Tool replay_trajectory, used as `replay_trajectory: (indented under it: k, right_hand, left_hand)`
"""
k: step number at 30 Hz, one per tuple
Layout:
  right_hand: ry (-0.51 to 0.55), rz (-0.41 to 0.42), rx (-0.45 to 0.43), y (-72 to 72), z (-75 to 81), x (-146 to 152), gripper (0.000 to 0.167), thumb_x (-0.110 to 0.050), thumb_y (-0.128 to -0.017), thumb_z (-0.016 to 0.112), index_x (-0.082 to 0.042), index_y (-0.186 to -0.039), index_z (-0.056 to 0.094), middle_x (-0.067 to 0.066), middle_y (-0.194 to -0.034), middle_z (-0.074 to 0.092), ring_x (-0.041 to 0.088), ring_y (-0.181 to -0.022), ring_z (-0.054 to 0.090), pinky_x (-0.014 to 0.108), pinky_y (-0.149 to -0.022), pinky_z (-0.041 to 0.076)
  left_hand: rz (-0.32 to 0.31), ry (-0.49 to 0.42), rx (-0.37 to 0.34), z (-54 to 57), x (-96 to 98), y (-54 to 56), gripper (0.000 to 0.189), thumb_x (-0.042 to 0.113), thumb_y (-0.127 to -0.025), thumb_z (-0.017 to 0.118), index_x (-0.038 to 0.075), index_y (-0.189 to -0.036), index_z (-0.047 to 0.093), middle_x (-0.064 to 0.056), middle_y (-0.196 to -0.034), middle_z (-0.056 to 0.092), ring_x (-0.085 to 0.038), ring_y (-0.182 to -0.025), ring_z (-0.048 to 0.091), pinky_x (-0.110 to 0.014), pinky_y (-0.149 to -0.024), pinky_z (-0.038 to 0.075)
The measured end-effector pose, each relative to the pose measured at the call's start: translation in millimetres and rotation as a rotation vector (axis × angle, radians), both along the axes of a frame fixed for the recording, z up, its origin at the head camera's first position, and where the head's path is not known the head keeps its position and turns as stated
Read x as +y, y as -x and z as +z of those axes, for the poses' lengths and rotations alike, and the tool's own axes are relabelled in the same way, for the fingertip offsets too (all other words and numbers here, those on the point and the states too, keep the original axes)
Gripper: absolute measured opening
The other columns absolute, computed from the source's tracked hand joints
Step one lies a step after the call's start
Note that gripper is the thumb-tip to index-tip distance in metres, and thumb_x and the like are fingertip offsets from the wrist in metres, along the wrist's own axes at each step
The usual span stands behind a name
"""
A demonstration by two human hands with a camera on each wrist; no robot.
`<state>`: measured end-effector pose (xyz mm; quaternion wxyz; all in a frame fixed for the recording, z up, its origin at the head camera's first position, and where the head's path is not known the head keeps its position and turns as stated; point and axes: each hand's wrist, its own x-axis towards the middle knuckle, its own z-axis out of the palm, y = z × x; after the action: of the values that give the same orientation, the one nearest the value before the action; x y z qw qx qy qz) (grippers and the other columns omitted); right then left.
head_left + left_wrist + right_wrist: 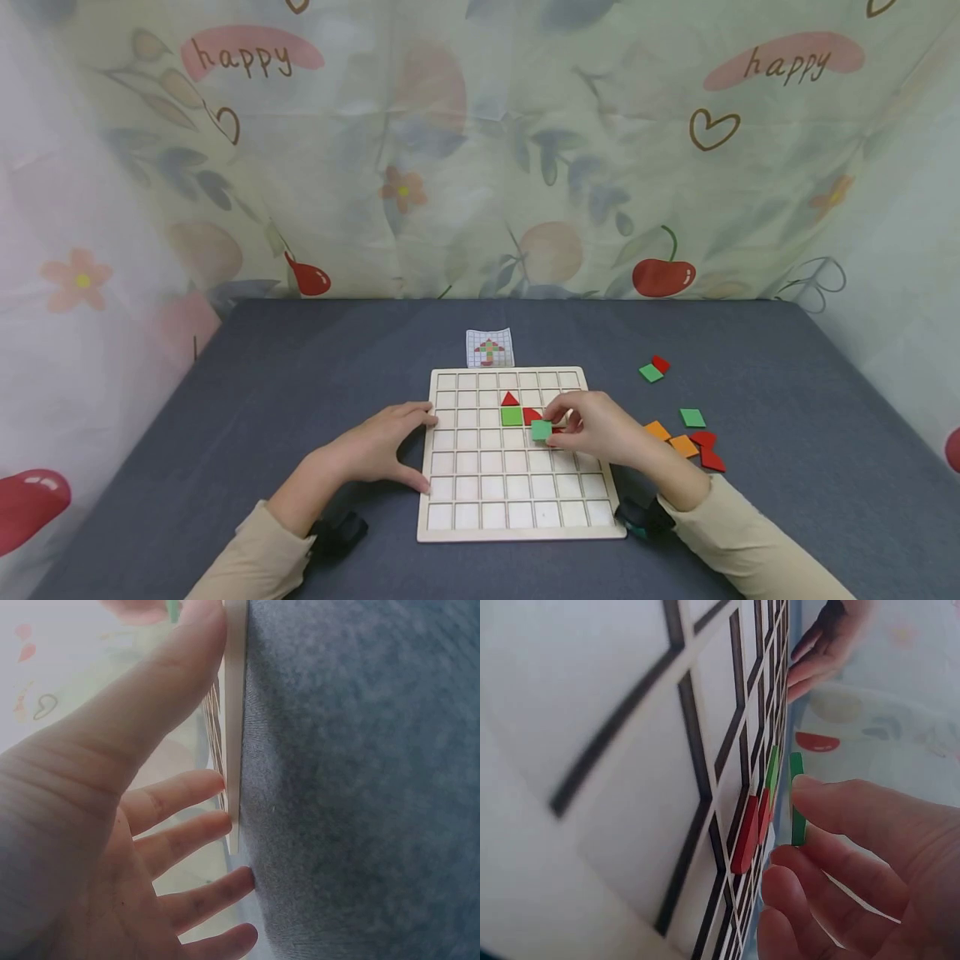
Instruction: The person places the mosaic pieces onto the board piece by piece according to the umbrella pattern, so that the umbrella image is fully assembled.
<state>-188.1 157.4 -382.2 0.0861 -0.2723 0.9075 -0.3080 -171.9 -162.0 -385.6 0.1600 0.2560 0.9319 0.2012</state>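
Note:
A pale wooden grid board (480,487) lies on the table. My left hand (375,443) rests at its left edge, fingers spread, with thumb and fingertips touching the rim. Between thumb and fingers, my right hand (600,425) pinches a green square tile (541,431), held above the grid; in the right wrist view the tile (798,799) stands clear of the board. Set in the grid are a red triangle (510,399), a light green square (512,416) and a red piece with a curved edge (531,415). Another red piece (745,836) is partly hidden by the right hand in the head view.
A small pattern card (490,348) lies behind the board. To the right are loose tiles: a green square (692,418), orange squares (683,447) and red pieces (711,459). Farther back, another green tile (651,373) touches a red one (661,364).

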Motion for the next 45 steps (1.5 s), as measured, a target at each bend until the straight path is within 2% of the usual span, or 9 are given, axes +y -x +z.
replay_trajectory:
  k: [16,29,40,45]
  right_hand:
    - [-0.072,0.015,0.049,1.0,-1.8,-7,0.019,-0.014,-0.076,0.076,-0.011,-0.093,0.069,0.0,-0.083,0.063,0.006,-0.064,0.047,0.017,-0.058,0.041]
    - [-0.112,0.006,0.023,1.6,-0.6,-11,0.02,-0.015,-0.076,0.076,-0.01,-0.094,0.069,0.0,-0.083,0.062,0.008,-0.066,0.046,0.018,-0.058,0.04]
    - [-0.087,0.002,0.006,1.7,2.9,-7,0.021,-0.014,-0.076,0.076,-0.008,-0.096,0.069,0.001,-0.082,0.063,0.009,-0.066,0.048,0.018,-0.058,0.041]
    - [-0.055,-0.036,0.001,3.8,8.7,5,0.022,-0.014,-0.078,0.074,-0.005,-0.098,0.068,0.0,-0.081,0.062,0.008,-0.064,0.049,0.019,-0.056,0.043]
  left_hand:
    - [0.012,-0.003,-0.014,0.3,0.0,0.1,0.088,0.051,-0.066,0.079,0.006,-0.135,0.046,-0.015,-0.147,0.037,-0.035,-0.136,0.034,-0.052,-0.109,0.031]
    - [0.013,-0.003,-0.024,0.6,-0.2,0.1,0.088,0.051,-0.067,0.078,0.007,-0.135,0.045,-0.016,-0.148,0.036,-0.035,-0.136,0.033,-0.052,-0.109,0.03]
    - [0.019,0.008,-0.023,-0.2,-0.2,-1.2,0.088,0.05,-0.066,0.079,0.009,-0.136,0.046,-0.014,-0.149,0.035,-0.034,-0.137,0.032,-0.051,-0.11,0.031]
    - [0.006,0.002,-0.019,0.1,-0.5,-0.7,0.088,0.05,-0.067,0.078,0.006,-0.136,0.045,-0.015,-0.148,0.036,-0.035,-0.137,0.032,-0.051,-0.11,0.03]
